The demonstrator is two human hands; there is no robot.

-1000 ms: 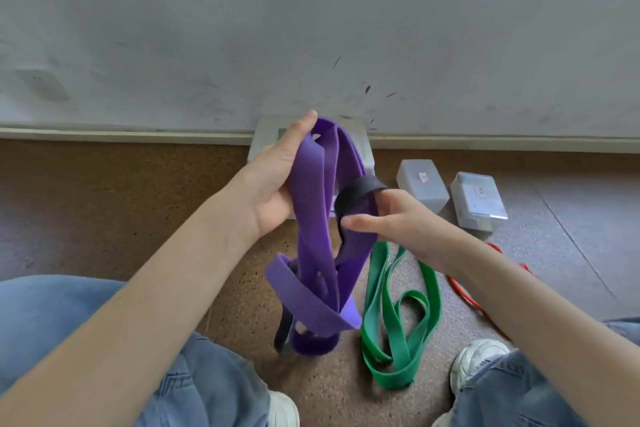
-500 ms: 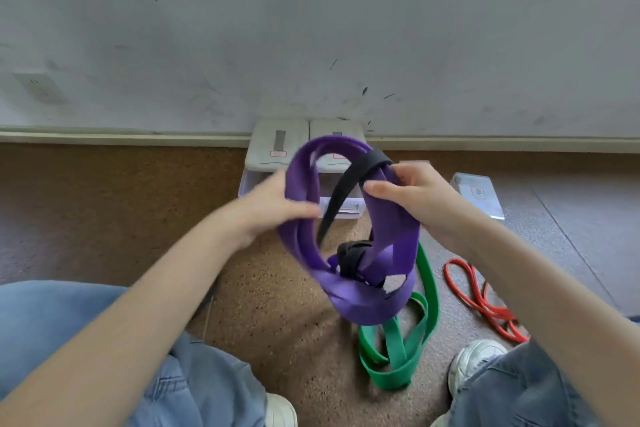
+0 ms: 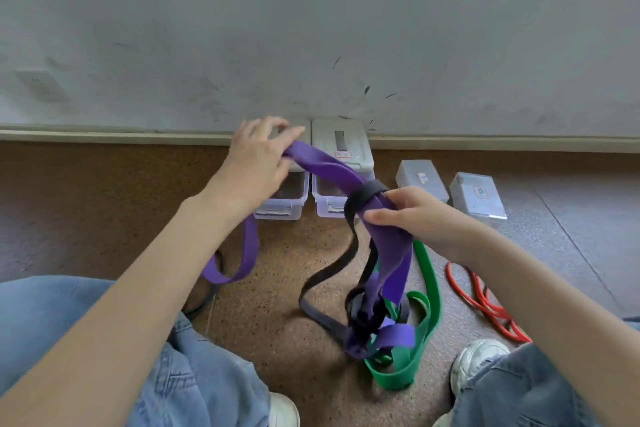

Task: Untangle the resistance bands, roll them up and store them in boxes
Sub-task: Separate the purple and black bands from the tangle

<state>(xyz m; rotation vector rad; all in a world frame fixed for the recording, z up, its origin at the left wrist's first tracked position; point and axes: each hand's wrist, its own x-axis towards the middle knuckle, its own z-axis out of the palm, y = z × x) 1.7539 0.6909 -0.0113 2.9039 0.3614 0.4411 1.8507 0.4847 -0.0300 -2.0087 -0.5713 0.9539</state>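
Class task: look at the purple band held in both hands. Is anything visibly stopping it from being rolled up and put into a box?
Yes. A narrow black rubber band wraps over the wide purple rubber band beside the right hand, and both knot together low down over the green rubber band. The left hand holds the other end. The clear plastic boxes behind look lidded.
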